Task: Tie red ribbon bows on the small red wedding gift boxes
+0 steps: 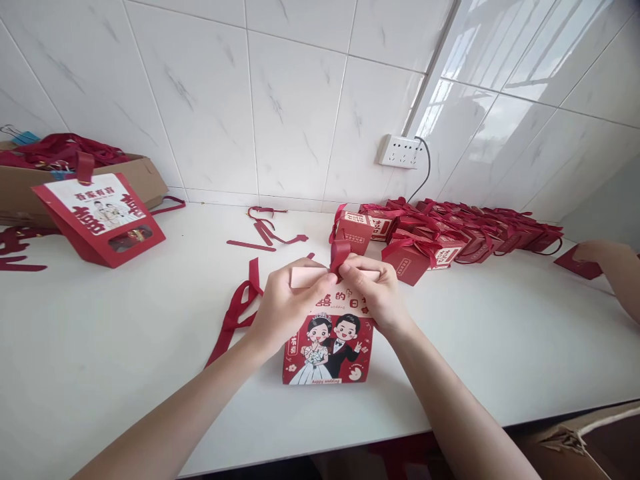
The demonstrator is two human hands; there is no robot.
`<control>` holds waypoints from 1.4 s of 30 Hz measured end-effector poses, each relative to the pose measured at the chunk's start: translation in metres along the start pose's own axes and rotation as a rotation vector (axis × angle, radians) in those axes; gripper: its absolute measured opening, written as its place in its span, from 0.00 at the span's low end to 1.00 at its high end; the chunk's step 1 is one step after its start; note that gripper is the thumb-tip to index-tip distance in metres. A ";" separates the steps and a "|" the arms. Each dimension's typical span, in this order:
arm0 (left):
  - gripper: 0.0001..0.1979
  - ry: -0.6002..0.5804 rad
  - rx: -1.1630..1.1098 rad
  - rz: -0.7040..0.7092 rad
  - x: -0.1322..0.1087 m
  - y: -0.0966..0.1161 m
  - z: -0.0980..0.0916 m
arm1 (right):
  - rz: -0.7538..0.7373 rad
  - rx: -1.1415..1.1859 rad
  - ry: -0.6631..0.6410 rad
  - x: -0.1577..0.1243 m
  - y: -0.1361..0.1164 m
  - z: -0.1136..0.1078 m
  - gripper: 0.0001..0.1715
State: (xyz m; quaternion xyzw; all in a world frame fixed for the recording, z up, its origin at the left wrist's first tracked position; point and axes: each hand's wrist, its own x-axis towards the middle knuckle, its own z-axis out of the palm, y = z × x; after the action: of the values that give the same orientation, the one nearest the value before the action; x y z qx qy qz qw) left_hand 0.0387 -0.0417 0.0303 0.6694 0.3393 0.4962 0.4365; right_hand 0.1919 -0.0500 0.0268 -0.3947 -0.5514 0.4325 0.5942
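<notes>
A red and pink gift box (327, 347) with a cartoon bride and groom stands upright on the white table in front of me. At its top edge a dark red ribbon (341, 253) rises in a loop. My left hand (295, 293) pinches the ribbon and the box top from the left, thumb pressed near the loop's base. From the right, my right hand (373, 287) closes thumb and fingers on the same ribbon. The two thumbs nearly meet, and the fingers behind the box are hidden. Left of the box lies a loose red ribbon (233, 320).
Several red ribboned boxes (410, 257) are grouped at the back right. A tent-shaped red box (113, 213) stands left, before a carton (150, 175) of ribbons. Ribbon scraps (251, 246) lie mid-table. Another person's hand (600, 257) touches a red piece (575, 263) at right.
</notes>
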 end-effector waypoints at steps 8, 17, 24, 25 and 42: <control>0.14 0.004 0.040 -0.014 0.000 0.000 0.001 | -0.134 -0.107 0.061 -0.002 0.003 0.001 0.10; 0.14 -0.020 -0.027 -0.046 0.000 -0.002 0.000 | -0.160 -0.156 0.071 0.000 0.004 0.001 0.09; 0.12 -0.006 -0.009 -0.025 0.000 0.000 0.001 | -0.130 -0.119 0.025 0.000 0.002 0.001 0.08; 0.12 -0.005 0.000 -0.031 0.000 0.000 0.000 | -0.122 -0.119 0.019 0.000 0.002 0.001 0.08; 0.15 -0.031 0.012 -0.047 0.000 0.001 0.000 | -0.154 -0.156 0.058 -0.001 0.000 0.003 0.11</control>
State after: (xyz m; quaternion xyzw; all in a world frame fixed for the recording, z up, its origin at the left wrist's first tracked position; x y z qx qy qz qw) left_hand 0.0382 -0.0423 0.0313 0.6714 0.3511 0.4731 0.4495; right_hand 0.1892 -0.0507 0.0266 -0.4085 -0.5947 0.3297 0.6089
